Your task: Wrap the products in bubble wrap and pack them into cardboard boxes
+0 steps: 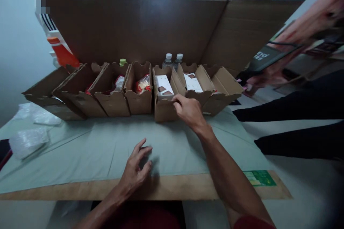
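Observation:
My right hand (189, 111) reaches forward with its fingers curled at the front right corner of a narrow cardboard box (166, 111). Thumb and forefinger appear to pinch its rim. Inside that box stands a white carton (164, 86) with brown squares on it. My left hand (137, 166) is held over the table near its front edge, fingers spread and holding nothing. Right of the gripped box, another cardboard bin (200, 96) has a similar white carton (192, 82) in it. To the left, a bin (138, 105) contains a red and clear packet (143, 84).
More open bins continue the row at both ends. A tall cardboard panel (139, 30) rises behind, with two clear bottles (168, 59) before it. Bubble-wrapped items (29, 142) lie at the left. Pale green cloth (102, 150) covers the table. Other people are beyond the panel and at right.

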Demonstrator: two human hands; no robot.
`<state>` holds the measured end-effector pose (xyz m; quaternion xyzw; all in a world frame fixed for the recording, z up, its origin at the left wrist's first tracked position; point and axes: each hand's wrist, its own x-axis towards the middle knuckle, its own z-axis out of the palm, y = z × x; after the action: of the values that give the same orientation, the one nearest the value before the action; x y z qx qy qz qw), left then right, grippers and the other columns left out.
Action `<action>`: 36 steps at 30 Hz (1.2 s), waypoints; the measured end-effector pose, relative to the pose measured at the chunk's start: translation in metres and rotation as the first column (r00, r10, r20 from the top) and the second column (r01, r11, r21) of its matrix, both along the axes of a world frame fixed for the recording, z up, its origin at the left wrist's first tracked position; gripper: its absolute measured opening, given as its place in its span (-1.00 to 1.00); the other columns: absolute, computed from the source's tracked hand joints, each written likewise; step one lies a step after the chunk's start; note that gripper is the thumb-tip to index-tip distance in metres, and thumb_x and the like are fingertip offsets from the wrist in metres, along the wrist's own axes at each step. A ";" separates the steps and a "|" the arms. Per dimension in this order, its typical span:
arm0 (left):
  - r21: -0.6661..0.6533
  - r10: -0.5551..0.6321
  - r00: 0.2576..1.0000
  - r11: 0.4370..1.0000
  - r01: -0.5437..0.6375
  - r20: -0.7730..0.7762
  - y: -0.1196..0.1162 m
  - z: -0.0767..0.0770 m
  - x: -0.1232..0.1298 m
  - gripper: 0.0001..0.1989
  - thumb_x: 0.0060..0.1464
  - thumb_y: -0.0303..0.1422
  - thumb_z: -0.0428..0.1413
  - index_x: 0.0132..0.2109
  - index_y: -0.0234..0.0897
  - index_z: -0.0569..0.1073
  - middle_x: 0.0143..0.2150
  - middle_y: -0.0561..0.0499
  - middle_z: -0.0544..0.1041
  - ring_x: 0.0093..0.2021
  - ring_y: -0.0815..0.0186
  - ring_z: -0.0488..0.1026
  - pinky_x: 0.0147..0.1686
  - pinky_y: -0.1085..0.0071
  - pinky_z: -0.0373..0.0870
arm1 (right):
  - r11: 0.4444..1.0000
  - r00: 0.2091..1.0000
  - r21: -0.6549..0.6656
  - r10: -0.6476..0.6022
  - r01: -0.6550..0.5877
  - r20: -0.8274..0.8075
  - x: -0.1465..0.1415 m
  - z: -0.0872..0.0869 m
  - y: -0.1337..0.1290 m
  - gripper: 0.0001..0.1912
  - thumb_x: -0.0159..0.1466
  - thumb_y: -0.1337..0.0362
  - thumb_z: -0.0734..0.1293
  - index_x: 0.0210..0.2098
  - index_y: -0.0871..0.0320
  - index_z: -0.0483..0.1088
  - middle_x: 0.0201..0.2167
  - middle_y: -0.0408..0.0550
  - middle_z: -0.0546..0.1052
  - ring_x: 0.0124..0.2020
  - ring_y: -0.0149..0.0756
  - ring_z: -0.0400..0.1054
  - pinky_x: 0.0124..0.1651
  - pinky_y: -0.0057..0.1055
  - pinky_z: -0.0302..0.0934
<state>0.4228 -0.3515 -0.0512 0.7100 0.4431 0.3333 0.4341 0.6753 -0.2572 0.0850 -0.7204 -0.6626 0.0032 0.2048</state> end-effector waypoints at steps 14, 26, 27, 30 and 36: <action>0.165 0.039 0.991 0.985 -0.060 0.128 0.023 -0.010 0.025 -0.13 0.12 -0.24 0.24 0.48 -0.12 0.06 0.46 -0.27 0.23 0.40 -0.09 0.26 0.30 -0.15 0.31 | 0.977 0.720 0.113 -0.053 0.180 -0.692 0.105 -0.070 -0.209 -0.11 0.18 -0.03 0.44 0.42 -0.07 0.09 0.29 0.18 0.44 0.13 0.05 0.51 0.02 -0.02 0.49; 0.045 0.119 0.989 0.991 -0.123 0.084 0.076 0.009 0.046 -0.41 0.16 -0.30 0.09 0.33 -0.27 0.31 0.11 -0.20 0.52 0.07 0.07 0.48 -0.07 0.17 0.52 | 0.950 0.714 0.128 -0.122 0.286 -0.690 0.054 -0.100 -0.108 -0.53 0.18 0.08 0.38 0.03 0.14 0.39 -0.08 0.10 0.61 -0.25 -0.20 0.52 -0.15 -0.24 0.45; 0.030 0.134 0.988 0.990 -0.136 0.077 0.078 0.010 0.043 -0.41 0.17 -0.30 0.08 0.33 -0.27 0.30 0.12 -0.20 0.52 0.05 0.08 0.48 -0.15 0.22 0.53 | 0.953 0.710 0.132 -0.106 0.272 -0.696 0.053 -0.102 -0.103 -0.54 0.18 0.09 0.38 0.02 0.14 0.40 -0.07 0.11 0.61 -0.22 -0.19 0.53 -0.13 -0.23 0.45; 0.027 0.138 0.987 0.990 -0.141 0.082 0.082 0.010 0.039 -0.42 0.19 -0.30 0.07 0.33 -0.25 0.30 0.13 -0.20 0.52 0.03 0.09 0.49 -0.27 0.30 0.51 | 0.957 0.691 0.138 -0.080 0.254 -0.719 0.049 -0.106 -0.094 -0.55 0.19 0.08 0.39 0.03 0.13 0.42 -0.01 0.14 0.61 -0.16 -0.14 0.55 -0.05 -0.17 0.46; 0.137 0.120 0.989 0.982 -0.130 0.081 0.093 -0.004 0.037 -0.43 0.20 -0.35 0.08 0.35 -0.18 0.30 0.27 -0.21 0.45 0.23 0.06 0.43 0.15 0.03 0.46 | 0.953 0.693 0.106 -0.128 0.285 -0.710 0.038 -0.111 -0.119 -0.44 0.24 0.07 0.39 0.19 0.11 0.41 0.11 0.17 0.57 -0.03 -0.06 0.55 0.01 -0.08 0.46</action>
<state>0.4593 -0.2581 -0.0554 0.6974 0.4460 0.4162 0.3762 0.7130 -0.3763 -0.0257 -0.7107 -0.4477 0.1809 0.5116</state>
